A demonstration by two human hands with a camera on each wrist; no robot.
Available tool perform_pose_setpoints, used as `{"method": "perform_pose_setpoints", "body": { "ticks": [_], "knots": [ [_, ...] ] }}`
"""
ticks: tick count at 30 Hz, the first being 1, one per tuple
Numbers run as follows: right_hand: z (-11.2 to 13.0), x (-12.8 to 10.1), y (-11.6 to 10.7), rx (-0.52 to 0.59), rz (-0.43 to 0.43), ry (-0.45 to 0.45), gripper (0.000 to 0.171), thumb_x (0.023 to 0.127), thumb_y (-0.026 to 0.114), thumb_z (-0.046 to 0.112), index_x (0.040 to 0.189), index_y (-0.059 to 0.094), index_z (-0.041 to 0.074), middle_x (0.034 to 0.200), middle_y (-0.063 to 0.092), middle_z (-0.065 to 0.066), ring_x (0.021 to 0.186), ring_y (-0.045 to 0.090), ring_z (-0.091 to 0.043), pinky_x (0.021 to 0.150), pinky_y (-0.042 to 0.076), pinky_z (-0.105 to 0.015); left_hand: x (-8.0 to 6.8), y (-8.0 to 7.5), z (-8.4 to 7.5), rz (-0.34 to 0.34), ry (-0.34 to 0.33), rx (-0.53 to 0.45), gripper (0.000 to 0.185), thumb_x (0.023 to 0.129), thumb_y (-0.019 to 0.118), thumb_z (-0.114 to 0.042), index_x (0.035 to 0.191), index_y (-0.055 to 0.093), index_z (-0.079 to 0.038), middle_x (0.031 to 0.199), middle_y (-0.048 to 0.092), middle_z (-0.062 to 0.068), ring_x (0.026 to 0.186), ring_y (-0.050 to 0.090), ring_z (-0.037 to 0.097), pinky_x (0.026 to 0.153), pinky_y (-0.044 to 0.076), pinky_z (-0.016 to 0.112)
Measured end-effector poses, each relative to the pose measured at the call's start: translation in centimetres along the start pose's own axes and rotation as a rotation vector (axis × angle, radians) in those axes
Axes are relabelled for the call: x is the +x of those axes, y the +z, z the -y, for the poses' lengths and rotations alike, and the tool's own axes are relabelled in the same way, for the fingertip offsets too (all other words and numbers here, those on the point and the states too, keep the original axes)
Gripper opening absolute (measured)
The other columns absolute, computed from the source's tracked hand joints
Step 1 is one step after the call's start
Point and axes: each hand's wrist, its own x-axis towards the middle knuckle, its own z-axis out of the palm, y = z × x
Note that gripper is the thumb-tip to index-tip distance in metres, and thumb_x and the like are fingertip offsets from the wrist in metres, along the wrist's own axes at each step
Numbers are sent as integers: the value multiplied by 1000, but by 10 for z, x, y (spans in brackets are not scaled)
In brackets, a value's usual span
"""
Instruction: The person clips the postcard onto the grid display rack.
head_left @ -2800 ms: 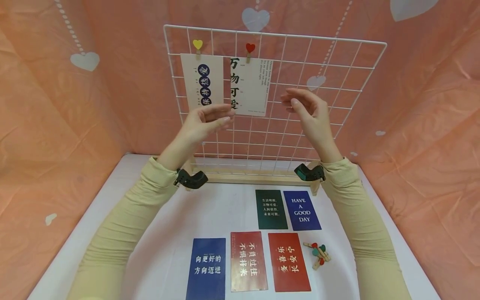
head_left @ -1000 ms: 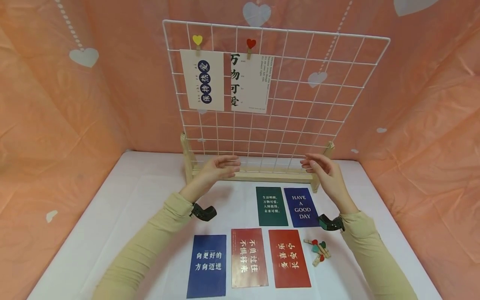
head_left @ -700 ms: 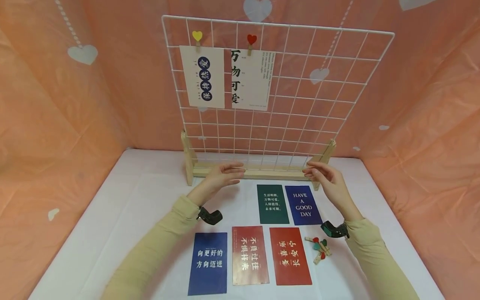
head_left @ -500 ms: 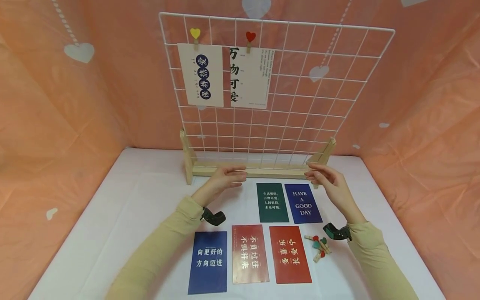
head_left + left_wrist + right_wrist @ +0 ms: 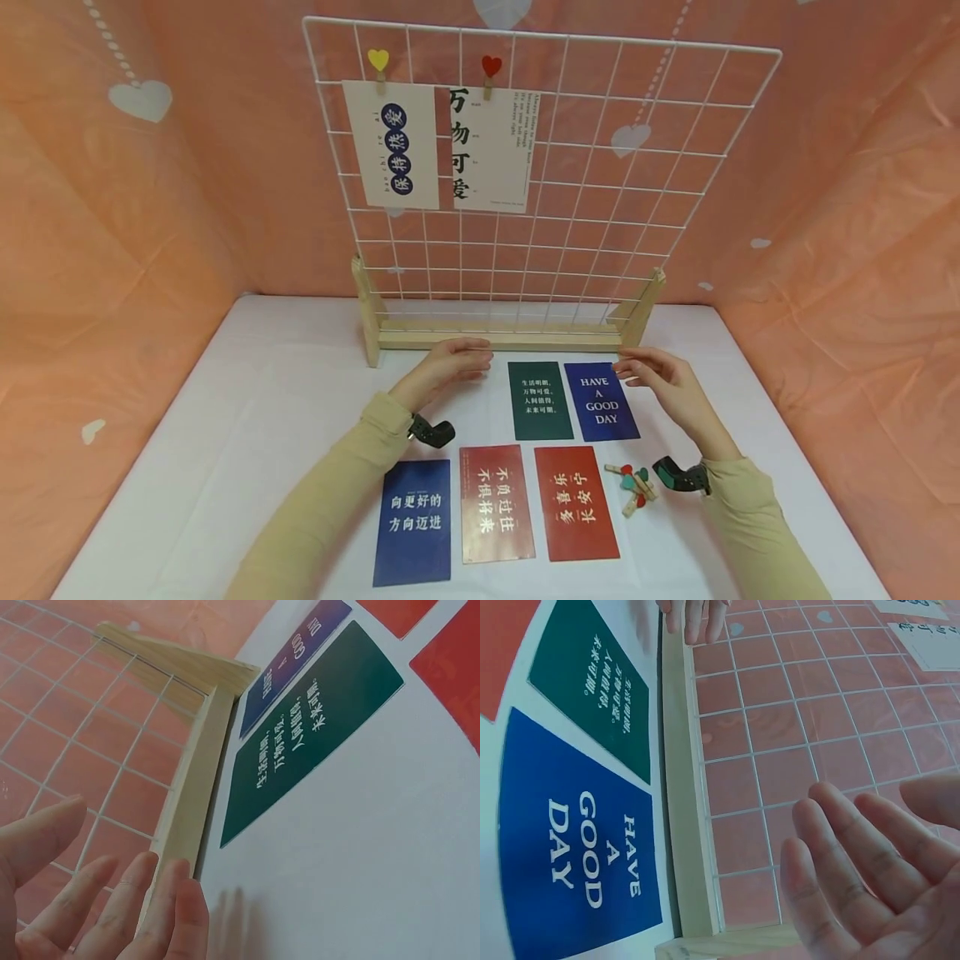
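Observation:
My left hand [image 5: 448, 368] hovers in front of the wooden base, left of a dark green card [image 5: 540, 402], its relaxed fingers holding nothing. In the left wrist view its fingers [image 5: 124, 907] spread loosely near the base. My right hand [image 5: 667, 383] is held just right of a blue "HAVE A GOOD DAY" card [image 5: 602, 402], its fingertips overlapping the card's upper corner in the head view. The right wrist view shows those fingers [image 5: 855, 862] relaxed, with nothing in them. Behind stands a white wire grid [image 5: 585, 183], where a yellow heart clothespin [image 5: 378, 62] and a red one [image 5: 491, 67] hold two cream cards [image 5: 401, 146].
Nearer on the white table [image 5: 225, 450] lie a blue card [image 5: 412, 523] and two red cards [image 5: 497, 504]. A small pile of heart clothespins [image 5: 632, 487] sits to their right. The grid's wooden stand [image 5: 495, 340] spans the back, and pink cloth [image 5: 112, 250] surrounds the table.
Both hands have come down from the grid's height to low over the table near the stand's base. The view has tilted slightly; cards and clothespins stay where they were.

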Motion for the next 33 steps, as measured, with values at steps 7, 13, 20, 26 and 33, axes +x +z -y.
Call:
{"method": "perform_pose_setpoints", "body": {
  "ticks": [7, 13, 20, 26, 33],
  "knots": [
    [-4, -9, 0, 33, 51, 40, 35, 102, 47, 15, 127, 52, -9, 111, 60, -32, 97, 65, -17, 82, 55, -27, 1, 0, 6, 42, 8, 37, 49, 94, 60, -9, 139, 43, 4, 132, 51, 26, 118, 54, 38, 102, 42, 45],
    [-8, -19, -3, 23, 108, 101, 37, 103, 46, 16, 129, 50, -10, 111, 61, -31, 99, 64, -31, 84, 55, -31, 3, 5, 9, 67, -14, 51, 47, 94, 61, -7, 136, 47, 5, 129, 53, 25, 115, 56, 37, 101, 44, 44],
    [-13, -28, -7, 37, 169, 120, 37, 103, 45, 13, 127, 49, -14, 110, 62, -30, 97, 65, -24, 84, 55, -32, 8, 8, 12, 46, -62, 11, 44, 94, 61, -7, 133, 49, 7, 122, 55, 19, 112, 58, 34, 99, 46, 42],
    [-14, -35, -9, 47, 203, 142, 38, 103, 44, 14, 128, 48, -14, 111, 61, -30, 99, 64, -28, 85, 55, -36, 12, 9, 15, 44, -64, -1, 45, 94, 61, -7, 134, 48, 7, 123, 55, 21, 110, 59, 33, 97, 47, 41],
    [-18, -41, -12, 73, 220, 131, 37, 103, 44, 13, 126, 48, -15, 109, 60, -33, 98, 63, -37, 83, 55, -35, 17, 13, 14, 9, -69, 54, 45, 93, 62, -8, 134, 49, 5, 121, 58, 20, 108, 60, 31, 94, 49, 38]
  ]
}}
